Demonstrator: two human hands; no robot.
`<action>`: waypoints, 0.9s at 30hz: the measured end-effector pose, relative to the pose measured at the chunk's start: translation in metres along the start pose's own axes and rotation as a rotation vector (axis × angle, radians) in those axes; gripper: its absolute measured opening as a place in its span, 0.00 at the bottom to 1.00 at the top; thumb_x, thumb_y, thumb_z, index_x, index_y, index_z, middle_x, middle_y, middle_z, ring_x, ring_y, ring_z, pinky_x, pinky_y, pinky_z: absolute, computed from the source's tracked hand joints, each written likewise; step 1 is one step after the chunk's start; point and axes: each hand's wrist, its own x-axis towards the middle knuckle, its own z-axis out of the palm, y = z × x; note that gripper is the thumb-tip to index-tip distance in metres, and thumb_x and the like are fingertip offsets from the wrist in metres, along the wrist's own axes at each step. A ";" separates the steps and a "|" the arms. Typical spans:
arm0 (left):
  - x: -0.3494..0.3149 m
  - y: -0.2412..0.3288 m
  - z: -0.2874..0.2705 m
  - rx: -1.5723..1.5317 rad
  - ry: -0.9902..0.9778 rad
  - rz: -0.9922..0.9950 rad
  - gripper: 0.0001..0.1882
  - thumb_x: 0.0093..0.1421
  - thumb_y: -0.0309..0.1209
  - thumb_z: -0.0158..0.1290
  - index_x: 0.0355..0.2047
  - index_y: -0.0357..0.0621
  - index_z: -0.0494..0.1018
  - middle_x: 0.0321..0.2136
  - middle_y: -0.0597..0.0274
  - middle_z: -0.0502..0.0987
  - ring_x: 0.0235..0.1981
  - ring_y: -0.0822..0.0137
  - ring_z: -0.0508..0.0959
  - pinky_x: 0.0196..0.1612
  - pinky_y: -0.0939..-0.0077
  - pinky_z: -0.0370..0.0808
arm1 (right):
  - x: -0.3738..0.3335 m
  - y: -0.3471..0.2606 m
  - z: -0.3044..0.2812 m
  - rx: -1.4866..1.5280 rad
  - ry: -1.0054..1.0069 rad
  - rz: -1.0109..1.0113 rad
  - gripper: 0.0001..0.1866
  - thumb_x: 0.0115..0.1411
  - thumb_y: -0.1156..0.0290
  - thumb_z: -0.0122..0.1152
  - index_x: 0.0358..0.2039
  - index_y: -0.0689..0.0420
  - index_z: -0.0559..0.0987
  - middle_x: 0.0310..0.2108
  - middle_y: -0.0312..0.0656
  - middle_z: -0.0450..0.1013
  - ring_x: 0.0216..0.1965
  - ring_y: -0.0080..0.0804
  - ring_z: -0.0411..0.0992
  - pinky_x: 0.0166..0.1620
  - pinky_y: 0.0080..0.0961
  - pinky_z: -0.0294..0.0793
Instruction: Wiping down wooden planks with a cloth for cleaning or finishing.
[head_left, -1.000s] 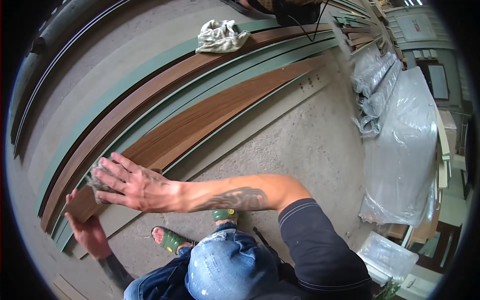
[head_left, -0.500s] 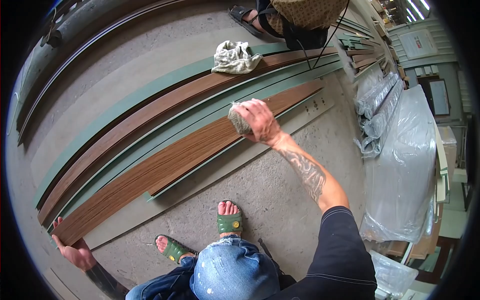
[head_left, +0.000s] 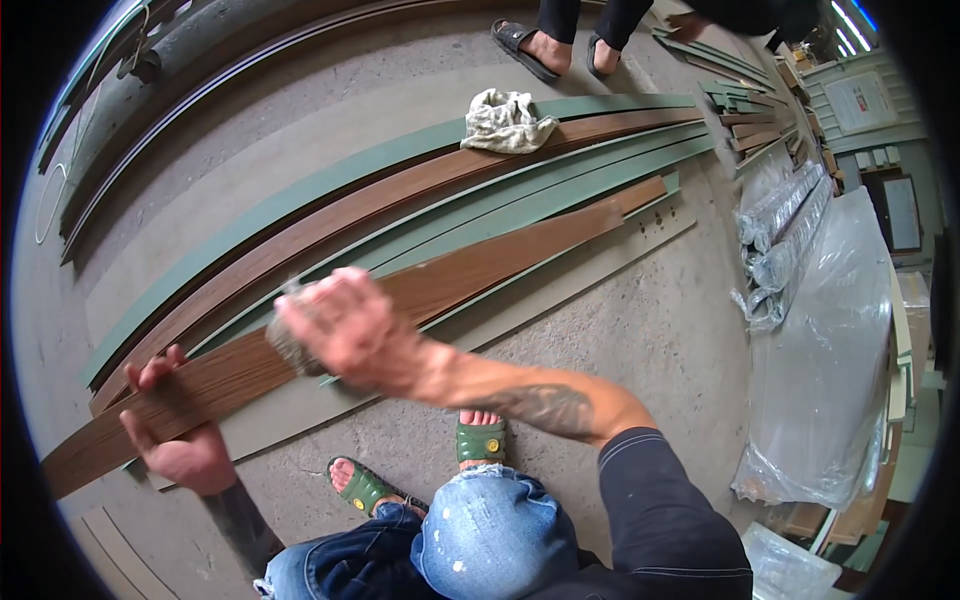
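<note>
Seeing brown board [head_left: 480, 270] further left than half a second ago: now running well past left hand [head_left: 190, 455] instead of ending at it, and baring the tip of a second brown strip [head_left: 642, 194] at the right. Lying over green strips [head_left: 560, 200] and a pale grey board [head_left: 300, 412], cradled at the left part by that hand. Half-curled fingers there, hooked round from below, showing tips at the far edge and thumb at the near edge; has hold of the board. Also back toward the left: right hand [head_left: 345, 330], motion-blurred, curled over a grey wad [head_left: 288, 345] on the board's face; can't tell how tight. Reads like lengthwise rubbing, probably with the board shifted to bring another stretch under the wad. For containers, just clear wrap: round long bundles [head_left: 785, 215] and over a wide pack [head_left: 815, 370]; can't make out contents through the glare.
</note>
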 end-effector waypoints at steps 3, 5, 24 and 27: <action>-0.004 0.038 0.000 0.081 0.168 0.109 0.21 0.62 0.37 0.45 0.50 0.33 0.65 0.36 0.54 0.69 0.46 0.55 0.69 0.64 0.51 0.60 | 0.016 -0.039 0.006 0.091 0.028 0.052 0.22 0.60 0.67 0.55 0.53 0.64 0.70 0.42 0.46 0.70 0.44 0.40 0.70 0.55 0.46 0.68; -0.011 0.050 0.002 -0.027 0.172 0.096 0.19 0.60 0.36 0.46 0.45 0.33 0.63 0.34 0.51 0.69 0.46 0.50 0.68 0.62 0.49 0.59 | 0.008 -0.034 0.010 0.073 0.032 0.040 0.22 0.60 0.67 0.55 0.53 0.63 0.70 0.43 0.46 0.70 0.45 0.39 0.70 0.55 0.47 0.68; 0.012 -0.043 0.008 0.167 0.264 0.012 0.28 0.60 0.39 0.48 0.56 0.33 0.65 0.53 0.45 0.69 0.60 0.46 0.65 0.67 0.49 0.57 | -0.059 0.073 -0.040 -0.104 0.034 0.164 0.16 0.60 0.67 0.56 0.47 0.61 0.75 0.39 0.45 0.73 0.41 0.37 0.71 0.49 0.38 0.68; 0.017 0.008 -0.024 -0.057 0.313 0.017 0.20 0.59 0.33 0.45 0.48 0.32 0.67 0.36 0.52 0.70 0.47 0.53 0.69 0.62 0.53 0.62 | -0.022 0.031 -0.043 -0.197 0.003 0.076 0.16 0.63 0.67 0.52 0.49 0.61 0.74 0.38 0.46 0.72 0.41 0.36 0.71 0.52 0.43 0.69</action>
